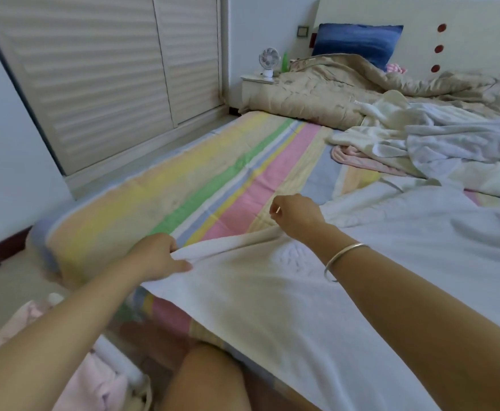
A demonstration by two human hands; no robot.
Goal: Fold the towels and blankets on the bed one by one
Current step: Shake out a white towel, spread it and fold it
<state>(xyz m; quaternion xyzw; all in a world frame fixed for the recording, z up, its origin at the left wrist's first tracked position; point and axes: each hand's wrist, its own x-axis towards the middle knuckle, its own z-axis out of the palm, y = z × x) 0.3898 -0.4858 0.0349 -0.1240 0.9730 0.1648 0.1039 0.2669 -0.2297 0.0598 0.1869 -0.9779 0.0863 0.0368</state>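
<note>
The wide white terry towel (260,298) is lying spread on the near side of the bed with the pastel-striped sheet (183,185). My left hand (158,256) and right hand (297,219) are both curling tight on its far edge. I am judging that uneven lifting risks skewing the fold, or dragging the near edge off the mattress. The crumpled white blanket (465,143) beyond could be catching it.

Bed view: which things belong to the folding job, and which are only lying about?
Job: white towel, held by left hand and right hand; white blanket; pink towel; quilt.
Lying about: fan, bottle, pillow, striped sheet.
</note>
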